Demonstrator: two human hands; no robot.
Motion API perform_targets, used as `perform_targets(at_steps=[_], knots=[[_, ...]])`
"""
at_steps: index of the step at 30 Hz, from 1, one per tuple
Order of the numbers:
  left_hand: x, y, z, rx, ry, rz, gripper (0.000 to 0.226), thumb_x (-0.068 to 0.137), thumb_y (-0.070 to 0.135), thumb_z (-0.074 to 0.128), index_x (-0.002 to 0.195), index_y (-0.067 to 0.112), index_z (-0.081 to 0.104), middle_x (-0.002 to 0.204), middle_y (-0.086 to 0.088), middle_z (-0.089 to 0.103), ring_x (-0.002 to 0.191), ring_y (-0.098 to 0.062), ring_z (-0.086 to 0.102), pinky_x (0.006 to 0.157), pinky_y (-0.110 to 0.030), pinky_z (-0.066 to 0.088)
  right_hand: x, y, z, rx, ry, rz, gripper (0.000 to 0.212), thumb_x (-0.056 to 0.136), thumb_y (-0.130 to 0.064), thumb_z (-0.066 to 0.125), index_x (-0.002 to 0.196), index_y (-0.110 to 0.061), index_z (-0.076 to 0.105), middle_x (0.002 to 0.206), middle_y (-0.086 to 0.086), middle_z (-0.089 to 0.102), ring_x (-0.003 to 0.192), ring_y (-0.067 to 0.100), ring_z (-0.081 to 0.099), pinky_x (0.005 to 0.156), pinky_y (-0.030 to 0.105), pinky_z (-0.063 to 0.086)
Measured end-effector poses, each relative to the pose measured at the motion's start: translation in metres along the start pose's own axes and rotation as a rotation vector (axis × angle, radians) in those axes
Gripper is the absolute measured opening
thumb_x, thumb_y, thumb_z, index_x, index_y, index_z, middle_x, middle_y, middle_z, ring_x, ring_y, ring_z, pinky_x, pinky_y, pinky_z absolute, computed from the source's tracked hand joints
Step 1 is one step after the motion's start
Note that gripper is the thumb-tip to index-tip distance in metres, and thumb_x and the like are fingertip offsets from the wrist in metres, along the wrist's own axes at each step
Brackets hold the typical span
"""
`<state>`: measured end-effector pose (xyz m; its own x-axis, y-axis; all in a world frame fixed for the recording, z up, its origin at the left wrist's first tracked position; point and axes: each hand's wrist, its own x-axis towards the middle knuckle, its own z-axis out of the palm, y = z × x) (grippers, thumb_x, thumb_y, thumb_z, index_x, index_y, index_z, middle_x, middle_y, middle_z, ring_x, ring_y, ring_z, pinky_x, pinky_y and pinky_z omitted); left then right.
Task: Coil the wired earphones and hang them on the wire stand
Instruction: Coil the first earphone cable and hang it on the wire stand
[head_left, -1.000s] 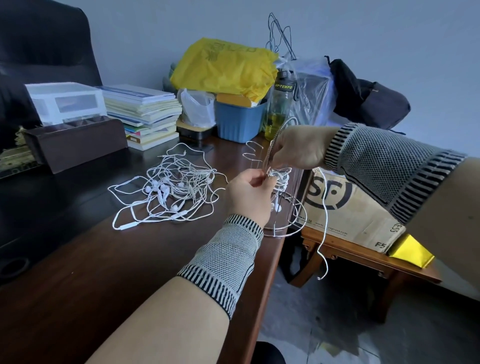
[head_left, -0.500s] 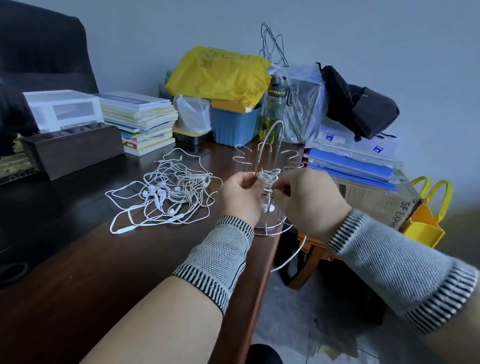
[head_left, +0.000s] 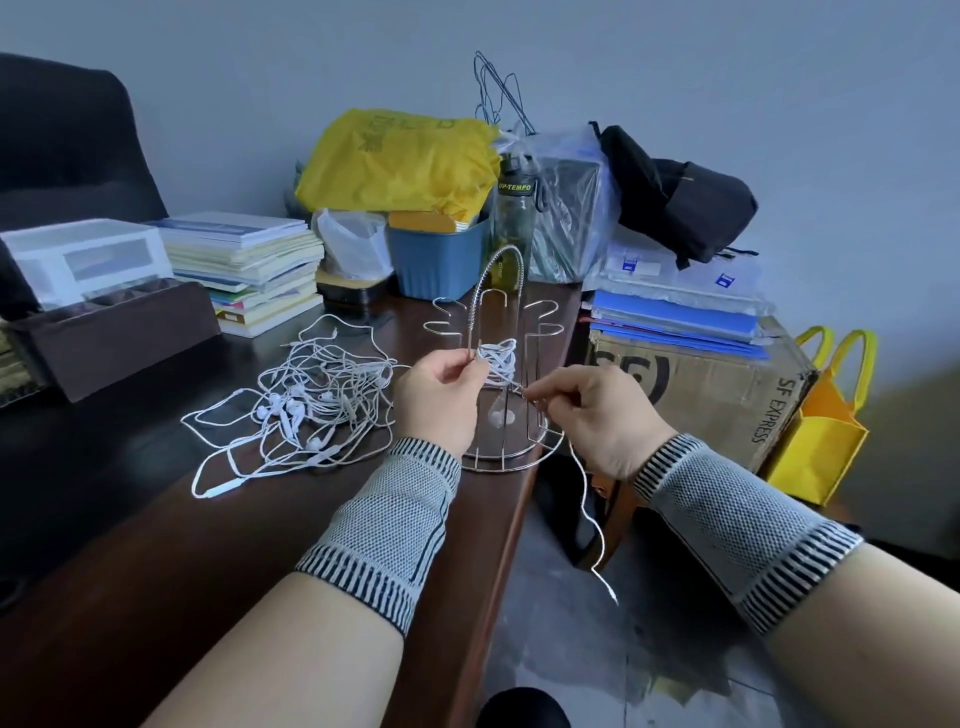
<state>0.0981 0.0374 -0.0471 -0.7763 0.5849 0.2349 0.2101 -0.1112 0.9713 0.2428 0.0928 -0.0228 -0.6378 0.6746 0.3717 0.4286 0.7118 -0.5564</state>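
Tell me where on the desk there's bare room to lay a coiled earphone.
Bare desk runs along the near edge, under the left hand, in front of the tangled earphones. The dark patch left of the tangle is also free. The back is crowded: books, blue bin, wire stand.

White earphones, partly coiled into a small bundle, sit before the wire stand; one loose cord end dangles below. The stand stands upright at the worktop edge.

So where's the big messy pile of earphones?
In the head view, the tangled earphone pile lies on the dark desk, left of the left hand and the wire stand, in front of the stacked books.
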Motion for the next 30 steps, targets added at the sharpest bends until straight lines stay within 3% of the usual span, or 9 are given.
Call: perform_targets(at_steps=[3,6,10,16,20,24,27,30], knots=[[-0.001,0.001,0.002,0.014,0.019,-0.009,0.017,0.086,0.020,0.070,0.102,0.017,0.072,0.083,0.017,0.066,0.080,0.005,0.062,0.067,-0.008,0.045,-0.003,0.004,-0.001,0.014,-0.026,0.005,0.032,0.085,0.000,0.053,0.103,-0.017,0.074,0.096,-0.003,0.072,0.081,0.005,0.064,0.080,0.014,0.050],[-0.004,0.003,0.002,0.008,0.036,-0.025,0.018,0.085,0.019,0.071,0.102,0.015,0.073,0.084,0.015,0.067,0.082,0.002,0.063,0.073,-0.014,0.048,-0.003,0.007,0.000,-0.025,0.017,-0.028,0.025,0.086,-0.006,0.061,0.104,-0.017,0.074,0.100,-0.004,0.071,0.091,0.008,0.064,0.090,0.018,0.048],[-0.011,0.007,-0.001,0.020,0.023,-0.041,0.016,0.085,0.019,0.070,0.101,0.019,0.072,0.085,0.017,0.066,0.083,0.003,0.063,0.069,-0.012,0.045,0.000,0.007,-0.002,0.082,0.064,0.023,0.009,0.086,-0.022,0.070,0.091,-0.018,0.076,0.080,-0.008,0.070,0.075,0.003,0.063,0.076,0.015,0.049],[-0.023,0.011,-0.016,0.127,0.189,-0.045,0.010,0.084,0.013,0.061,0.087,0.021,0.067,0.088,0.001,0.070,0.084,-0.016,0.066,0.075,-0.029,0.052,0.002,0.008,0.007,0.424,0.043,0.189,0.018,0.088,-0.023,0.068,0.072,-0.016,0.068,0.067,0.004,0.065,0.062,0.012,0.057,0.069,0.028,0.053],[-0.045,0.013,-0.018,0.368,-0.058,0.078,0.013,0.083,0.032,0.068,0.094,0.024,0.065,0.082,0.017,0.064,0.084,-0.003,0.063,0.073,-0.020,0.047,-0.001,0.010,0.020,0.701,0.026,0.299,0.024,0.089,-0.016,0.065,0.066,-0.009,0.066,0.061,0.008,0.061,0.063,0.023,0.054,0.064,0.035,0.047],[-0.051,0.013,-0.013,0.516,-0.220,0.092,0.010,0.084,0.033,0.068,0.086,0.024,0.071,0.075,0.018,0.068,0.083,-0.003,0.066,0.081,-0.026,0.053,-0.004,0.006,0.024,0.854,0.031,0.355,0.024,0.090,-0.016,0.064,0.068,-0.006,0.066,0.061,0.008,0.060,0.056,0.017,0.053,0.064,0.034,0.044],[-0.047,0.024,-0.016,0.473,-0.286,0.082,0.013,0.089,0.027,0.061,0.082,0.025,0.072,0.074,0.010,0.071,0.075,-0.007,0.067,0.072,-0.028,0.054,-0.004,0.003,0.022,0.910,0.067,0.376,0.026,0.091,-0.015,0.063,0.065,-0.010,0.063,0.060,0.005,0.056,0.057,0.016,0.050,0.063,0.033,0.043],[-0.042,0.044,-0.025,0.506,-0.374,0.093,0.013,0.093,0.025,0.058,0.086,0.024,0.068,0.065,0.011,0.066,0.057,0.004,0.063,0.057,-0.020,0.050,-0.003,0.000,0.020,1.027,0.087,0.407,0.024,0.090,-0.013,0.064,0.066,-0.010,0.062,0.065,0.007,0.056,0.059,0.015,0.048,0.058,0.028,0.042]])
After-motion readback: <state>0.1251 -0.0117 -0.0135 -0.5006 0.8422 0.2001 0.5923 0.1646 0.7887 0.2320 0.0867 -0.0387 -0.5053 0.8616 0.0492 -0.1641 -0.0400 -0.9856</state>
